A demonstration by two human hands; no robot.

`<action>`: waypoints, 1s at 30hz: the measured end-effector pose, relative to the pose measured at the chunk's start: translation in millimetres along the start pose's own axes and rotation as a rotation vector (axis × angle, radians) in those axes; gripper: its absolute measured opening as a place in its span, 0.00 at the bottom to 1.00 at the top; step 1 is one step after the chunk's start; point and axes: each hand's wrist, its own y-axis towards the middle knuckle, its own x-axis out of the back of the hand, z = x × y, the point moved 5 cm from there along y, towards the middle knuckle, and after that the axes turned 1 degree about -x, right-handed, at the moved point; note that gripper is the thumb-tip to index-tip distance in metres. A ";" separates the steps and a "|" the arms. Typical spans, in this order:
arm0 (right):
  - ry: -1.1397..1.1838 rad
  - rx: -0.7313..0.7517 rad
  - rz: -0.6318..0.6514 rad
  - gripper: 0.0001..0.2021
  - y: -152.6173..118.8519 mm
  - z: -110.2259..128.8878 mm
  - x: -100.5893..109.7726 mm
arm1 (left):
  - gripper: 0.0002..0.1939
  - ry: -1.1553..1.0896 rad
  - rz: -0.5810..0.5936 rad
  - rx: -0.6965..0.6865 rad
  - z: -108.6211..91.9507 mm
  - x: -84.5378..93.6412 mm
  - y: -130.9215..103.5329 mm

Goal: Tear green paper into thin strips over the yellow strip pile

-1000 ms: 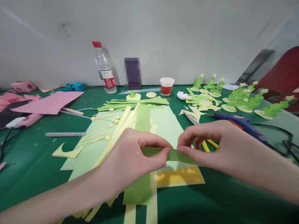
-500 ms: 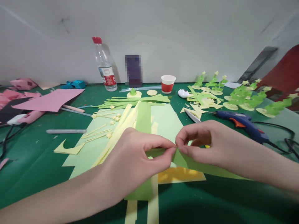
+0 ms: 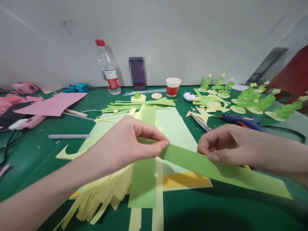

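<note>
A long green paper strip (image 3: pixel 223 170) stretches between my hands and on to the lower right. My left hand (image 3: pixel 141 141) pinches it near its left end. Thumb and fingers of my right hand (image 3: pixel 218 146) close on the strip's upper edge farther right. Under my hands lie another green strip (image 3: pixel 143 186), pale green sheets (image 3: pixel 176 128), an orange-yellow sheet (image 3: pixel 187 180) and a heap of pale yellow strips (image 3: pixel 103 192). Scissors (image 3: pixel 200 122) rest just beyond my right hand, which partly hides a blue glue gun (image 3: pixel 243 119).
At the back stand a water bottle (image 3: pixel 109 70) and a red-and-white cup (image 3: pixel 173 87). Green spiral paper pieces with stars (image 3: pixel 255 99) stand at the right. Pink paper (image 3: pixel 53 103) and a grey stick (image 3: pixel 68 136) lie at the left.
My hands have moved apart, the left one leftward and the right one rightward along the strip. More of the green strip and the yellow strips now shows.
</note>
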 end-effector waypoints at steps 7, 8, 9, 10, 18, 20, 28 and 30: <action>-0.083 -0.009 -0.004 0.05 -9.9 -16.6 19.8 | 0.04 0.018 -0.061 0.038 5.3 9.4 5.4; -0.134 -0.011 -0.026 0.04 -10.1 -15.8 21.4 | 0.04 -0.004 -0.051 0.043 5.4 7.3 5.3; -0.184 -0.007 -0.046 0.05 -9.8 -13.8 21.6 | 0.05 -0.030 -0.038 0.047 5.4 4.3 5.2; -0.223 0.006 -0.067 0.07 -8.9 -10.5 20.4 | 0.05 -0.054 -0.024 0.047 5.4 0.9 5.0; -0.398 0.131 -0.173 0.16 7.5 15.1 -10.4 | 0.09 0.107 -0.054 -0.130 -1.6 -14.2 2.8; -0.456 0.148 -0.213 0.15 8.0 17.3 -13.9 | 0.09 0.142 -0.055 -0.134 -2.8 -14.3 2.5; -0.612 0.277 -0.351 0.14 8.9 28.3 -21.5 | 0.08 0.036 0.006 -0.108 -1.6 -21.4 0.4; -0.647 0.295 -0.343 0.16 10.2 27.8 -24.1 | 0.09 0.022 0.013 -0.094 0.0 -21.8 0.7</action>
